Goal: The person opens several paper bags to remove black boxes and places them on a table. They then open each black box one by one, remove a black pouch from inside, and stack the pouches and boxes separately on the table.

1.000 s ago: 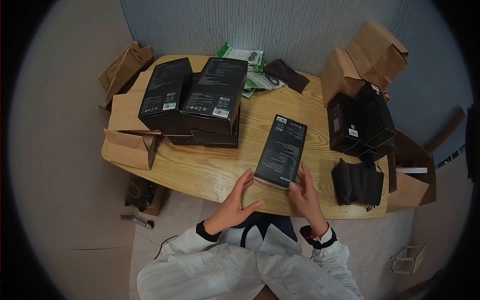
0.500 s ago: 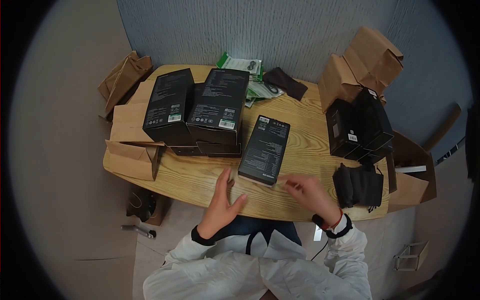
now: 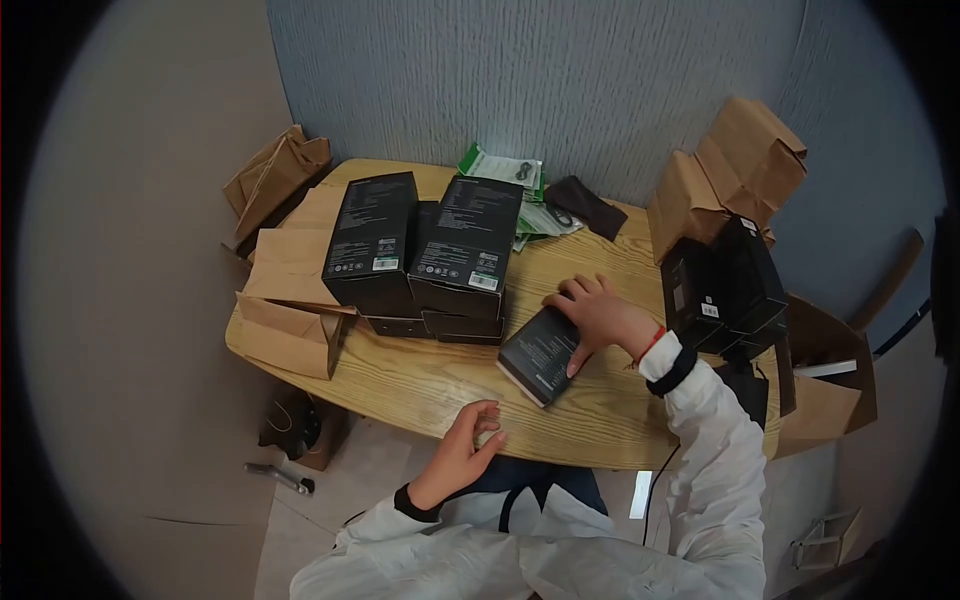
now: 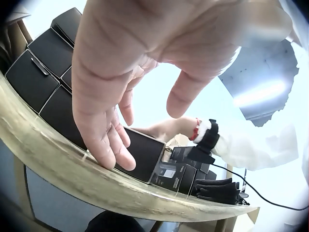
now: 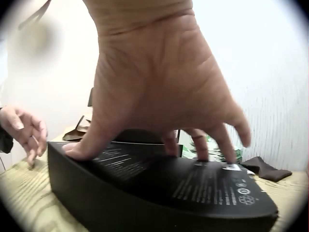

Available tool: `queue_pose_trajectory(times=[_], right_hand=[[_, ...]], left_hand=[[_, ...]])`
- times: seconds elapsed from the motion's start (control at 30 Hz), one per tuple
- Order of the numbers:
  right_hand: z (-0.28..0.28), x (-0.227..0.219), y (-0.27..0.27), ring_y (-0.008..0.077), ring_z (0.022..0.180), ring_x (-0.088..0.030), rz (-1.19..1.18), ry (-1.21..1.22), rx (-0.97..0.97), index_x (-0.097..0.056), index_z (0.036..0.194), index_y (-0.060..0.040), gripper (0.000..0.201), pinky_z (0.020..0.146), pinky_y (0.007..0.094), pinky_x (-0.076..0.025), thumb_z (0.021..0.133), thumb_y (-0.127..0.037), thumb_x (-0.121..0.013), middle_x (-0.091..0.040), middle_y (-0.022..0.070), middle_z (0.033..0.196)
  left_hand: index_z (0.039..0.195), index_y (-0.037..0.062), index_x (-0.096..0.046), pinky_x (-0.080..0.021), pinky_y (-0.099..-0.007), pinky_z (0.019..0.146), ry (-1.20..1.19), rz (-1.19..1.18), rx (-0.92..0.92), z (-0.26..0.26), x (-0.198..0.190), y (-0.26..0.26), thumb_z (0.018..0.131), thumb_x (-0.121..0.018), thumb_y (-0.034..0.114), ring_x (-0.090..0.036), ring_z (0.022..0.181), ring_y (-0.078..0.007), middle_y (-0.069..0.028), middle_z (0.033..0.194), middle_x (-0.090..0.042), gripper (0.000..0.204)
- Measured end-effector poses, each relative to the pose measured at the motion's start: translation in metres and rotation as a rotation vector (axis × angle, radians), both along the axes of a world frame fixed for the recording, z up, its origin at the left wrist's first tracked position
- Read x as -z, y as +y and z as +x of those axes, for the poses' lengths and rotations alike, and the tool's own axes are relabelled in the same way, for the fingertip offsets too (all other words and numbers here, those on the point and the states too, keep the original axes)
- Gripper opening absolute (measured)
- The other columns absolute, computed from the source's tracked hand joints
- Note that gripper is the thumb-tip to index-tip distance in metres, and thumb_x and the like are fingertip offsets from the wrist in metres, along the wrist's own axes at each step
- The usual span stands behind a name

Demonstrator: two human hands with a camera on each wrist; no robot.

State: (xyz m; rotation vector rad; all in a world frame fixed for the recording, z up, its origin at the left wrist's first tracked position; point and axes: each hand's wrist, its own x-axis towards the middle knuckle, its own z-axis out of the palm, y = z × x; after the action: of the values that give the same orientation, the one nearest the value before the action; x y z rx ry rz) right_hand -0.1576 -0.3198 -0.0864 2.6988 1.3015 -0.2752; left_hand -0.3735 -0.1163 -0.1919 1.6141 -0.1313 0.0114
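Observation:
A flat black box with printed white text lies on the wooden table in front of the person. Across its upper face my right hand is spread. In the right wrist view the thumb lies on top by one edge of the printed box, and the other fingertips reach to its far side. My left hand hovers by the table's front edge, apart from the box, its fingers loosely bent and holding nothing. Two taller black boxes with barcode labels stand to the left on other black boxes.
Brown paper bags lie at the left edge; more paper bags stand back right. Black boxes are stacked at the right, beside dark pouches. Green-and-white packets and a dark cloth pouch lie against the wall.
My right hand has moved from beside the box's near end to on top of it. The box has turned, its near end swinging. The left hand stays near the table edge.

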Motion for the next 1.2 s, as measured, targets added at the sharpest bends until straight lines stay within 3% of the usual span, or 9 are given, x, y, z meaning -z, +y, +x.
queue_pose_trajectory(times=[0.03,0.13,0.3,0.47,0.63,0.93,1.07,1.13,1.2], right_hand=[[-0.010,0.002,-0.002,0.0381,0.130,-0.036,-0.002,-0.005,-0.004,-0.036,0.141,-0.0183,0.118,0.101,0.0575,-0.029,0.041,-0.057,-0.085,-0.045,0.0147,0.133],[-0.044,0.009,-0.013,0.0472,0.116,-0.046,0.007,-0.003,0.534,-0.030,0.145,-0.0139,0.125,0.093,0.0581,-0.036,0.045,-0.073,-0.077,-0.046,0.0230,0.126],[-0.071,0.001,-0.046,0.0520,0.116,-0.046,-0.200,0.104,0.329,-0.001,0.151,-0.0157,0.144,0.093,0.0552,-0.041,0.043,-0.073,-0.078,-0.042,0.0335,0.127],[-0.067,0.017,-0.041,0.0567,0.112,-0.046,-0.004,0.195,0.647,-0.004,0.149,-0.0043,0.135,0.092,0.0485,-0.044,0.056,-0.076,-0.070,-0.035,0.0421,0.127],[-0.043,0.029,-0.017,0.0548,0.105,-0.049,0.260,0.104,0.589,-0.021,0.139,0.0163,0.124,0.090,0.0480,-0.044,0.066,-0.073,-0.065,-0.039,0.0401,0.119],[-0.019,0.050,0.018,0.0504,0.101,-0.054,0.619,0.148,0.404,-0.031,0.136,0.0110,0.107,0.086,0.0434,-0.049,0.064,-0.050,-0.082,-0.042,0.0368,0.115],[-0.019,0.044,0.011,0.0511,0.119,-0.042,0.561,0.122,0.405,-0.018,0.145,-0.0016,0.118,0.096,0.0480,-0.042,0.060,-0.049,-0.085,-0.029,0.0397,0.130],[-0.023,0.042,0.013,0.0513,0.126,-0.035,0.512,0.047,0.409,-0.012,0.148,-0.0066,0.123,0.100,0.0499,-0.038,0.059,-0.048,-0.085,-0.022,0.0405,0.135],[-0.024,0.030,0.021,0.0504,0.136,-0.019,0.866,-0.015,0.224,-0.005,0.150,-0.0108,0.128,0.106,0.0527,-0.030,0.058,-0.047,-0.086,-0.010,0.0393,0.143]], left_hand=[[0.127,-0.0005,-0.040,-0.047,-0.0291,0.086,0.006,-0.013,0.008,0.000,0.002,0.003,0.090,-0.061,0.008,-0.057,0.100,-0.0193,-0.0134,0.120,-0.050,0.043],[0.126,-0.0006,-0.040,-0.047,-0.0295,0.086,0.008,0.002,0.026,-0.001,0.001,0.005,0.090,-0.060,0.008,-0.058,0.100,-0.0195,-0.0134,0.120,-0.051,0.042],[0.126,-0.0001,-0.042,-0.047,-0.0295,0.086,-0.019,0.021,0.045,0.002,0.003,0.000,0.090,-0.060,0.008,-0.058,0.101,-0.0204,-0.0137,0.119,-0.052,0.042],[0.126,-0.0004,-0.043,-0.047,-0.0292,0.086,-0.044,0.053,0.067,0.001,0.000,0.000,0.090,-0.060,0.008,-0.058,0.102,-0.0212,-0.0140,0.118,-0.052,0.041],[0.125,-0.0010,-0.043,-0.047,-0.0290,0.087,-0.029,0.054,0.068,0.001,-0.001,0.000,0.090,-0.060,0.008,-0.058,0.103,-0.0213,-0.0138,0.119,-0.052,0.040],[0.125,0.0020,-0.043,-0.046,-0.0294,0.092,0.011,0.030,0.063,-0.003,-0.009,0.004,0.089,-0.057,0.001,-0.054,0.111,-0.0180,-0.0099,0.122,-0.051,0.038],[0.134,0.0030,-0.036,-0.033,-0.0372,0.107,-0.443,0.072,-0.561,0.009,-0.035,0.070,0.088,-0.058,0.004,-0.044,0.124,-0.0252,-0.0143,0.138,-0.038,0.052],[0.143,0.0040,-0.026,-0.026,-0.0394,0.111,-0.517,0.134,-0.721,0.023,-0.067,0.110,0.094,-0.052,0.012,-0.041,0.126,-0.0269,-0.0152,0.144,-0.033,0.056],[0.148,0.0090,-0.018,-0.029,-0.0369,0.108,-0.419,0.033,-0.715,0.044,-0.075,0.141,0.100,-0.043,0.032,-0.043,0.125,-0.0235,-0.0136,0.145,-0.034,0.059]])
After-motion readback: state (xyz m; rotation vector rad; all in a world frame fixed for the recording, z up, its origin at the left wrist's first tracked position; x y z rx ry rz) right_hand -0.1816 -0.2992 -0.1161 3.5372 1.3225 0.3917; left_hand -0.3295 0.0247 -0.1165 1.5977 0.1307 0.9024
